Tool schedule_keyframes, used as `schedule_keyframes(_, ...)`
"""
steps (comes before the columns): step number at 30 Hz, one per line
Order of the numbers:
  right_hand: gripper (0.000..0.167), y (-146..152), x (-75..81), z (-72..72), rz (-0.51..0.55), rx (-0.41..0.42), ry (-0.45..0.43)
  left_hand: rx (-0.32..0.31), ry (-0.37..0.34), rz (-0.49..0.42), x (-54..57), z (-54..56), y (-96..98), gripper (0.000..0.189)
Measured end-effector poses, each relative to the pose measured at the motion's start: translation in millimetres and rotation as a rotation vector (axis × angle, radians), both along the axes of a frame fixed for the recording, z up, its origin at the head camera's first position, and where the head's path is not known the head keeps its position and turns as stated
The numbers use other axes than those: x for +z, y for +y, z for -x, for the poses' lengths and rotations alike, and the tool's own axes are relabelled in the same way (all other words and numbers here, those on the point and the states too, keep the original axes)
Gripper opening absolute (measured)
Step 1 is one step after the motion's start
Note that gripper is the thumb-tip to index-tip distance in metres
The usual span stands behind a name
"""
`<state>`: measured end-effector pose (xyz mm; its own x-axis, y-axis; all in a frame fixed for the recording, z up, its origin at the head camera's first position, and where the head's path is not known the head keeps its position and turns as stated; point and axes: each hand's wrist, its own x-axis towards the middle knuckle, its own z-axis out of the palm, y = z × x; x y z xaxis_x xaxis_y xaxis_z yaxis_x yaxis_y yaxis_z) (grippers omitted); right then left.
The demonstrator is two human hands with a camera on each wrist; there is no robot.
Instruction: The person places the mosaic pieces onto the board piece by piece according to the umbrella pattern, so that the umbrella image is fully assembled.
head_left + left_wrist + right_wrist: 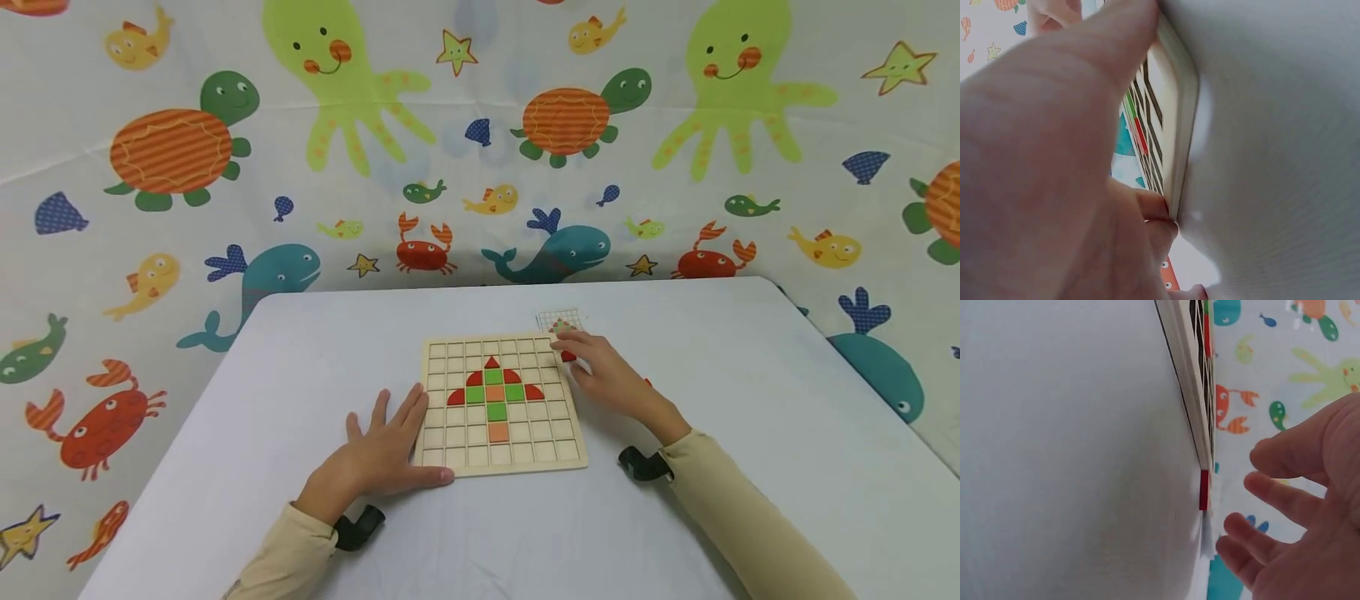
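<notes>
A square wooden grid board (450,454) lies on the table. Set in it are a red triangle (491,362), several green squares (497,412), orange squares (498,432) and red rounded pieces (456,397), forming an arrow-like figure. My left hand (378,454) touches the board's left side with spread fingers, its thumb along the near left corner. Over the board's far right corner is my right hand (603,375), fingers loosely bent with nothing between them in the right wrist view. Beneath its fingers a red piece (1204,489) lies on the table beside the board.
A small pattern card (558,317) with a printed grid lies behind the board, partly covered by the right hand. A bit of red (648,382) shows past the right wrist. The white table (315,358) ends at a cloth printed with sea animals (427,250).
</notes>
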<state>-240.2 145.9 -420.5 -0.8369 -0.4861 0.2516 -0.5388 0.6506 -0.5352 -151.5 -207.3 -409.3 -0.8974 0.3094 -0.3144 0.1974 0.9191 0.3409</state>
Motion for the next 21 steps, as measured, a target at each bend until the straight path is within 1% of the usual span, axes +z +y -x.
schedule_keyframes(6, 0.043, 6.5, -5.2, 2.7, -0.107, 0.026, -0.049, 0.002, 0.009, -0.002, 0.5, -1.7, 1.5, 0.124)
schedule_keyframes(9, 0.042, 7.8, -7.5, 3.1, -0.154, 0.024, -0.042, 0.002, 0.009, 0.002, 0.6, -2.1, 2.1, 0.124)
schedule_keyframes(15, 0.038, 8.4, -7.2, 2.3, -0.183, -0.056, -0.064, 0.005, 0.007, 0.005, -0.3, -3.2, 3.1, 0.124)
schedule_keyframes(17, 0.034, 8.7, -5.9, 1.8, -0.183, -0.081, -0.076, 0.006, 0.010, 0.004, -0.4, -3.8, 3.3, 0.124)
schedule_keyframes(21, 0.024, 10.2, -4.1, 2.1, -0.179, -0.100, -0.075, 0.004, 0.022, -0.001, -0.2, -5.0, 3.7, 0.123)
